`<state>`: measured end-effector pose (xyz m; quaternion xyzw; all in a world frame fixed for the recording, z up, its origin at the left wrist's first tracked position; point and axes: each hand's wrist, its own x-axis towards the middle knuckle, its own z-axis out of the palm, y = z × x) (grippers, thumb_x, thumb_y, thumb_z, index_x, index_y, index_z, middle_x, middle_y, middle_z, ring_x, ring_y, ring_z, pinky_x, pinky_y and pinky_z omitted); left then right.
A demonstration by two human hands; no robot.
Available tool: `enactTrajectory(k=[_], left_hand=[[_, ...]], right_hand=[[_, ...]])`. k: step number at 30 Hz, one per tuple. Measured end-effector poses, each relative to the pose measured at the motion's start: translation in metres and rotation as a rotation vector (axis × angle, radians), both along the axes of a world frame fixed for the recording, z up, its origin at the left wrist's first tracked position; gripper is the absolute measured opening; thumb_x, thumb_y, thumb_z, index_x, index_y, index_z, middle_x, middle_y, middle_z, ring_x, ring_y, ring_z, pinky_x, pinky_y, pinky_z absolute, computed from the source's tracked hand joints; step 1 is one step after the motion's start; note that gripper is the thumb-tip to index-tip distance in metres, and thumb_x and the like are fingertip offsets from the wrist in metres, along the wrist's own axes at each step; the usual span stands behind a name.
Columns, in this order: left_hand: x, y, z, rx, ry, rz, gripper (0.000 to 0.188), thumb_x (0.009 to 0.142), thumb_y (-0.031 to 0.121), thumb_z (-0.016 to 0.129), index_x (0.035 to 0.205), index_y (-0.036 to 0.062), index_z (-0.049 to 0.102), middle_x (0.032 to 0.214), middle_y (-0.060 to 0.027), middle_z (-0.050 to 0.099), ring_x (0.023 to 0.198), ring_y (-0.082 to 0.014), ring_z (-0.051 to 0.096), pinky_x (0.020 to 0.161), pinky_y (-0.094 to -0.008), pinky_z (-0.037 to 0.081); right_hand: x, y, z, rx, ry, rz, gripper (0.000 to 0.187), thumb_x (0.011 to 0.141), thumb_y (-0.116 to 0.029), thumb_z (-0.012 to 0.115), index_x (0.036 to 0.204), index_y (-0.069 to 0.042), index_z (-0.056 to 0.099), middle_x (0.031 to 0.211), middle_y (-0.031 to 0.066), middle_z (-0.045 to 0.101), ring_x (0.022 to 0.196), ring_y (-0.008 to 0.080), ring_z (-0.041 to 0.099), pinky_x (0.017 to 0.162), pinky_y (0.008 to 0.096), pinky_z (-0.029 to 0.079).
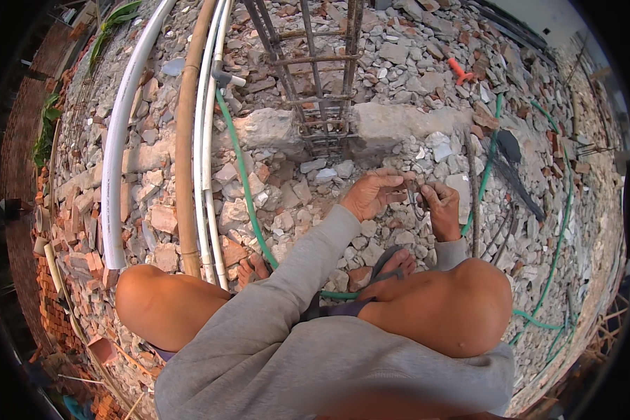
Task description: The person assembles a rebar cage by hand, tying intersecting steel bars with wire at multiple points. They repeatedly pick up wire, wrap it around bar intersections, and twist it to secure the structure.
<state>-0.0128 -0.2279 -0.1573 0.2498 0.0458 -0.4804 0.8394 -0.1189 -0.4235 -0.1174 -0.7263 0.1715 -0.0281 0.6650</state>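
Note:
Over the rubble in front of my knees, my left hand [375,195] and my right hand [442,208] are close together. Thin dark wire [414,195] shows as narrow strands between their fingertips. Both hands are closed in a pinch on it, the left with thumb and forefinger, the right with its fingers curled in. Just beyond them, a rusty rebar cage [323,77] rises out of a gap in a low broken concrete beam [406,122]. The exact shape of the wire is too fine to make out.
A bamboo pole [187,140], a thick white pipe [122,140] and thinner white pipes [207,140] lie to the left. A green hose [243,175] winds through the broken bricks. An orange-red tool [460,72] and a dark trowel-like piece [514,168] lie right. My sandalled foot [397,264] is below.

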Motion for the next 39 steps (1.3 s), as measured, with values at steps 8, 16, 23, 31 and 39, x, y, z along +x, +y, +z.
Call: enactTrajectory(k=[8, 16, 23, 31, 39], left_hand=[[0.031, 0.054, -0.006, 0.136, -0.292, 0.061, 0.027, 0.098, 0.01, 0.07, 0.122, -0.0013, 0.069, 0.109, -0.0119, 0.077, 0.103, -0.0244, 0.074, 0.094, -0.0402, 0.062], [0.067, 0.072, 0.037, 0.522, -0.665, 0.004, 0.058, 0.089, 0.036, 0.079, 0.131, -0.0021, 0.068, 0.109, -0.0153, 0.077, 0.099, -0.0219, 0.073, 0.098, -0.0372, 0.054], [0.069, 0.068, 0.03, 0.466, -0.862, -0.481, 0.029, 0.083, 0.026, 0.088, 0.093, 0.0014, 0.077, 0.084, -0.0044, 0.075, 0.081, -0.0173, 0.069, 0.076, -0.0333, 0.055], [0.068, 0.061, 0.007, 1.211, -1.91, -0.163, 0.012, 0.074, 0.001, 0.068, 0.086, 0.0038, 0.066, 0.083, -0.0226, 0.069, 0.086, -0.0461, 0.068, 0.075, -0.0533, 0.054], [0.072, 0.095, -0.01, 1.331, -1.843, -0.103, 0.012, 0.08, 0.013, 0.073, 0.089, 0.0059, 0.07, 0.088, -0.0186, 0.07, 0.087, -0.0453, 0.068, 0.079, -0.0534, 0.053]], right_hand=[[0.033, -0.004, -0.025, 0.203, -0.018, -0.131, 0.024, 0.103, -0.017, 0.067, 0.088, 0.001, 0.07, 0.072, 0.0029, 0.064, 0.059, 0.0108, 0.055, 0.055, 0.0262, 0.043], [0.035, 0.004, 0.021, -0.525, -0.258, 0.141, 0.009, 0.091, -0.007, 0.071, 0.092, 0.002, 0.072, 0.08, 0.0171, 0.068, 0.072, 0.0338, 0.067, 0.067, 0.0394, 0.052], [0.044, 0.01, 0.038, -0.652, -0.352, 0.38, 0.008, 0.088, -0.005, 0.074, 0.09, 0.003, 0.072, 0.084, 0.0175, 0.071, 0.075, 0.037, 0.068, 0.068, 0.0429, 0.053], [0.042, 0.005, 0.009, -0.958, -0.053, 0.593, 0.01, 0.08, -0.008, 0.073, 0.087, -0.001, 0.075, 0.08, 0.0248, 0.067, 0.082, 0.0449, 0.068, 0.075, 0.0514, 0.055], [0.055, 0.032, -0.013, -0.718, -0.408, 0.42, 0.01, 0.088, -0.01, 0.076, 0.092, -0.002, 0.075, 0.087, 0.0194, 0.07, 0.08, 0.0423, 0.067, 0.074, 0.05, 0.054]])
